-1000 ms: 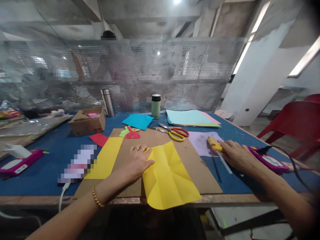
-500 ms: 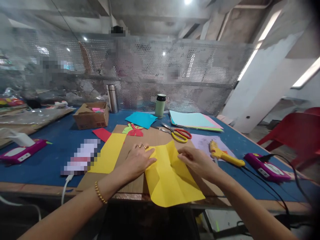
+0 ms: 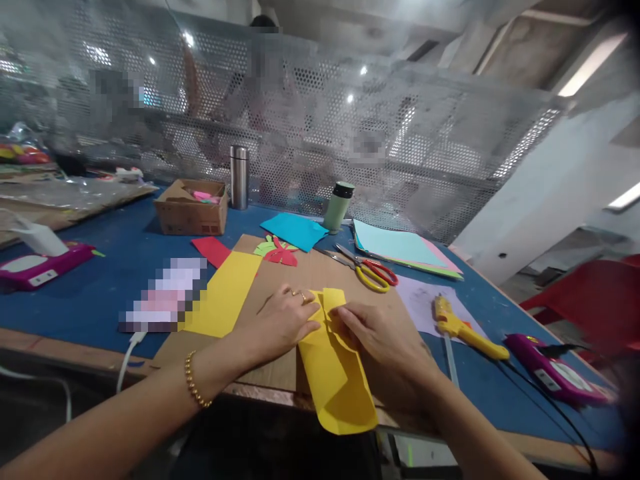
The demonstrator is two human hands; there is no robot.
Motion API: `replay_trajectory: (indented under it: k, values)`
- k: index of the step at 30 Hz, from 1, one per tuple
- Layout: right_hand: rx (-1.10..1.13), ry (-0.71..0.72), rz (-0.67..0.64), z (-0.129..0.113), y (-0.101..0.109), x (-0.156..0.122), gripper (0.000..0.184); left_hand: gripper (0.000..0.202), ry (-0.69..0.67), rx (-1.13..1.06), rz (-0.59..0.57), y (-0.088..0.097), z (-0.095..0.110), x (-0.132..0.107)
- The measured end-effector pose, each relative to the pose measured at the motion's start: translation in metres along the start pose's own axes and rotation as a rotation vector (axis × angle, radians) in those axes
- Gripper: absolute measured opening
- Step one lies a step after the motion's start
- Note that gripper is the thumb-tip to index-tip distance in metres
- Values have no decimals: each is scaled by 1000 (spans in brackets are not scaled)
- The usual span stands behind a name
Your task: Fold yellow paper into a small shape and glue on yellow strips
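A yellow sheet of paper [image 3: 337,380] lies folded lengthwise on a brown cardboard mat [image 3: 320,270], its near end hanging over the table edge. My left hand [image 3: 277,323] presses flat on the sheet's left edge, fingers stretched out. My right hand [image 3: 380,340] pinches the folded-over right flap near the top of the sheet. A yellow glue gun [image 3: 463,327] lies to the right of my right hand, untouched.
On the blue table [image 3: 100,267] are a second yellow sheet [image 3: 225,303], red and yellow scissors [image 3: 367,270], coloured paper stack [image 3: 400,247], cardboard box [image 3: 190,210], steel flask [image 3: 239,177], green bottle [image 3: 337,207], purple devices [image 3: 555,373]. A perforated metal screen stands behind; a red chair [image 3: 595,293] at right.
My right hand let go of the glue gun, moved left to the yellow sheet and folded its right half over. The left hand stayed on the sheet.
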State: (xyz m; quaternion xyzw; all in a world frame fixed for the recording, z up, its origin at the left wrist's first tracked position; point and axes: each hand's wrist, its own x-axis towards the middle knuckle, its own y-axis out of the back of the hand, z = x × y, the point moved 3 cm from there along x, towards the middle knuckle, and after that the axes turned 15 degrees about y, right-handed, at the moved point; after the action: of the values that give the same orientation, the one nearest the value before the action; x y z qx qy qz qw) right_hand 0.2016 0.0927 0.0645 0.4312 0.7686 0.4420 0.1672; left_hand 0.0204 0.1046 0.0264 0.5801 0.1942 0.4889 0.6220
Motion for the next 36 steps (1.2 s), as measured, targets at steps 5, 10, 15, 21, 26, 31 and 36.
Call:
replay_trajectory:
  k: [5, 10, 15, 21, 26, 31, 36]
  values:
    - [-226, 50, 14, -1, -3, 3, 34, 28, -7, -30, 14, 1, 4, -3]
    - [-279, 111, 0, -11, -7, 3, 24, 31, -38, -26, 51, -6, 3, -5]
    - [-341, 155, 140, 7, 14, -22, 25, 29, -11, -60, 79, -19, -4, -6]
    - [-854, -82, 282, 83, 85, -105, 34, 44, -80, -14, 108, -22, -6, -6]
    - [-1029, -287, 75, 153, 95, -144, 51, 55, -149, -17, 149, -15, 1, -9]
    - [-1006, -201, 111, 184, 97, -138, 36, 62, -186, 11, 105, -15, 4, -5]
    - [-892, -148, 162, 183, 106, -130, 11, 65, -192, 110, 67, -17, 5, -3]
